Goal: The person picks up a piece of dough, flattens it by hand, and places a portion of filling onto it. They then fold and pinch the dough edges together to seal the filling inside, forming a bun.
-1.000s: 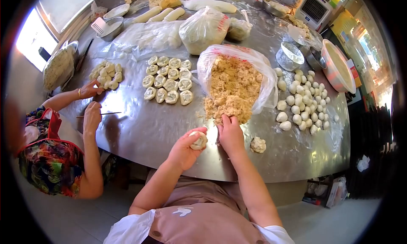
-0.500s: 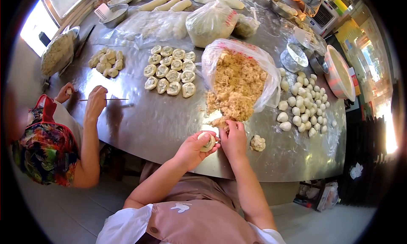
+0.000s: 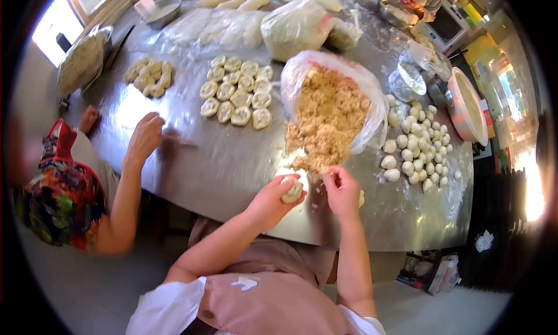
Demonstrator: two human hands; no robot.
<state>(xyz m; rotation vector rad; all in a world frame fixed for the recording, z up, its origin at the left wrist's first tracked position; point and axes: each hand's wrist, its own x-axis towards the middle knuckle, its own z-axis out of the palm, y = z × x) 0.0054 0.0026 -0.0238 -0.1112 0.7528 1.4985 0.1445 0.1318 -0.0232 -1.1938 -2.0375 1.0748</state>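
A round piece of pale dough (image 3: 292, 192) rests in my left hand (image 3: 273, 201), its thumb over the top and fingers curled around the side. My right hand (image 3: 342, 189) is at the near edge of the crumbly tan filling (image 3: 331, 120), thumb and fingers pinched together. Whatever sits between those fingertips is too small to make out. The filling spills from an open clear plastic bag (image 3: 376, 123) onto the metal table. A small lump (image 3: 361, 199) shows partly behind my right hand.
Rows of shaped dough rounds (image 3: 237, 91) lie left of the bag, white dough balls (image 3: 419, 143) right of it. A co-worker's hand (image 3: 146, 136) works at the left, near dough pieces (image 3: 150, 77). Bowls (image 3: 468, 105) stand at the right edge, a tied bag (image 3: 293, 32) behind.
My right hand has drawn back and right from the filling, now partly covering the lump. My left hand has shifted slightly right and up with the dough. The co-worker's hand moved right.
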